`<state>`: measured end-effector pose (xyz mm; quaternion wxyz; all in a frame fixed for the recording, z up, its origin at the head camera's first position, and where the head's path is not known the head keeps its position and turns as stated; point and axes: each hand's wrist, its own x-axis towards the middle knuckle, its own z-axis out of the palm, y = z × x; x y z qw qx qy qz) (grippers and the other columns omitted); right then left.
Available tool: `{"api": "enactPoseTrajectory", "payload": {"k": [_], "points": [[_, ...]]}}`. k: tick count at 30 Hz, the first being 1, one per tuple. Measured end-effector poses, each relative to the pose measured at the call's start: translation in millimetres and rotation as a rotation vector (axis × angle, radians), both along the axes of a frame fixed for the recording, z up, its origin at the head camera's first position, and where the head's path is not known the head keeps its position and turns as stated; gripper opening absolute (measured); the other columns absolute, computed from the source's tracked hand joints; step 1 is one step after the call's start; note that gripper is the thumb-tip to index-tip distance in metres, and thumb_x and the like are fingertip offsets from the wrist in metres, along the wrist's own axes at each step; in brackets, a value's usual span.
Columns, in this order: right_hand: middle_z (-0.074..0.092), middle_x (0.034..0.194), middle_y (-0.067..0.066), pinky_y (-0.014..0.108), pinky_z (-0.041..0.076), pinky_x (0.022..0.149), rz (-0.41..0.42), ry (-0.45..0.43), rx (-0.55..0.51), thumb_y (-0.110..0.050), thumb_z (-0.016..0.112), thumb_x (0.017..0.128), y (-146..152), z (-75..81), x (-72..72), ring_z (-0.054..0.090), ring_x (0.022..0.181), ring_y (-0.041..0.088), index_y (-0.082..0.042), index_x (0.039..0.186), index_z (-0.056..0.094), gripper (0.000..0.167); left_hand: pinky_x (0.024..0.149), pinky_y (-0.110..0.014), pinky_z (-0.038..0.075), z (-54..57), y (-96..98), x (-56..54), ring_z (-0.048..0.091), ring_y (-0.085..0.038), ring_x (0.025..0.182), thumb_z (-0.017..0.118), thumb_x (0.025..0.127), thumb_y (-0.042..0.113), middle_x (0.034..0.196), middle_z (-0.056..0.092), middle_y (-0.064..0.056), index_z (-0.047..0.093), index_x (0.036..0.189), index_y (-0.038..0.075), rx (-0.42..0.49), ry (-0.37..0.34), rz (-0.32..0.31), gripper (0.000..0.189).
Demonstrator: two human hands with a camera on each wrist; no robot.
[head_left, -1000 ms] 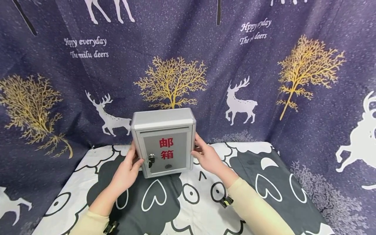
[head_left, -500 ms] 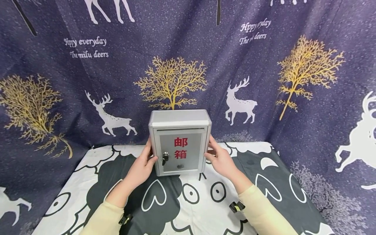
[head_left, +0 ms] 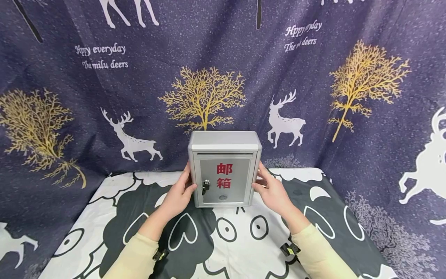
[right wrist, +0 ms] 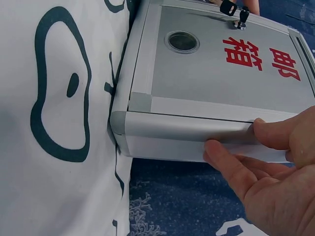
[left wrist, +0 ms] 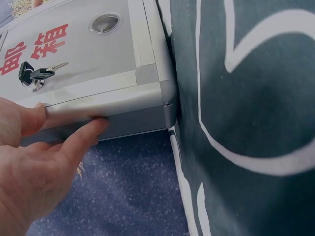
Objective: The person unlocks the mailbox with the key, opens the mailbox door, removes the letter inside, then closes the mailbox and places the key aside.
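A silver-grey metal mailbox (head_left: 225, 143) stands upright on the patterned cloth, its front towards me. It has a slot, red characters and a small round window (left wrist: 106, 23). A key (head_left: 205, 186) sits in the lock at the door's left side. My left hand (head_left: 178, 195) grips the mailbox's left edge, thumb at the front and fingers along the side. On the opposite edge, my right hand (head_left: 275, 193) holds it the same way. In both wrist views the bottom of the mailbox meets the cloth. The mailbox's back is hidden.
A black-and-white cartoon cloth (head_left: 240, 248) covers the table. Directly behind the mailbox hangs a dark blue curtain (head_left: 223, 46) with deer and trees, and it continues along both sides.
Both hands have moved the mailbox to the right across the cloth. It leaned and was turned slightly a second ago; now it stands straight and faces me squarely.
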<state>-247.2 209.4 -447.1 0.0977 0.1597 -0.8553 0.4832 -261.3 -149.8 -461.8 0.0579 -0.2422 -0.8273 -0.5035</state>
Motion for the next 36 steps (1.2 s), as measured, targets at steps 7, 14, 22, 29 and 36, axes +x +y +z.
{"api": "enactPoseTrajectory", "payload": {"k": [7, 14, 22, 29, 36], "points": [[0.055, 0.160, 0.031, 0.044, 0.067, 0.096, -0.018, -0.005, -0.017, -0.001, 0.071, 0.108, 7, -0.8, 2.0, 0.073, 0.126, 0.044, -0.017, 0.179, 0.025, 0.087, 0.126, -0.060, 0.039, -2.2, 6.6, -5.2, 0.035, -0.041, 0.162, 0.056, 0.116, 0.001, 0.184, 0.014, -0.021, 0.000, 0.180, 0.014, 0.018, -0.001, -0.018, 0.087], [0.059, 0.157, 0.029, 0.044, 0.067, 0.094, -0.043, 0.022, 0.006, 0.001, 0.074, 0.106, 12, -1.7, -0.3, 0.075, 0.124, 0.044, -0.012, 0.178, 0.027, 0.087, 0.127, -0.059, 0.038, -5.4, 13.8, -9.4, 0.035, -0.040, 0.162, 0.057, 0.115, -0.001, 0.184, 0.017, -0.019, 0.003, 0.181, 0.018, 0.059, -0.007, -0.016, 0.088], [0.058, 0.158, 0.030, 0.043, 0.067, 0.094, -0.036, 0.056, -0.010, 0.005, 0.073, 0.105, 13, -5.3, -2.6, 0.075, 0.123, 0.045, -0.013, 0.178, 0.029, 0.087, 0.126, -0.057, 0.040, -11.2, 17.2, -11.2, 0.037, -0.039, 0.161, 0.057, 0.114, -0.002, 0.182, 0.023, -0.018, 0.006, 0.182, 0.023, 0.077, 0.010, 0.009, 0.089], [0.059, 0.156, 0.029, 0.050, 0.065, 0.098, -0.049, 0.077, 0.024, 0.002, 0.073, 0.106, 10, -11.1, -4.6, 0.075, 0.123, 0.045, -0.018, 0.179, 0.029, 0.088, 0.126, -0.057, 0.040, -10.8, 16.4, -8.6, 0.038, -0.041, 0.161, 0.057, 0.114, -0.003, 0.182, 0.023, -0.019, 0.007, 0.182, 0.020, 0.073, 0.013, 0.022, 0.088], [0.060, 0.158, 0.026, 0.055, 0.064, 0.100, -0.060, 0.082, 0.049, 0.000, 0.072, 0.107, 11, -13.3, -6.4, 0.074, 0.125, 0.044, -0.026, 0.180, 0.028, 0.089, 0.126, -0.058, 0.041, -11.7, 17.1, -8.3, 0.041, -0.042, 0.159, 0.057, 0.115, 0.001, 0.181, 0.025, -0.020, 0.006, 0.182, 0.021, 0.036, 0.002, 0.048, 0.086]]}}
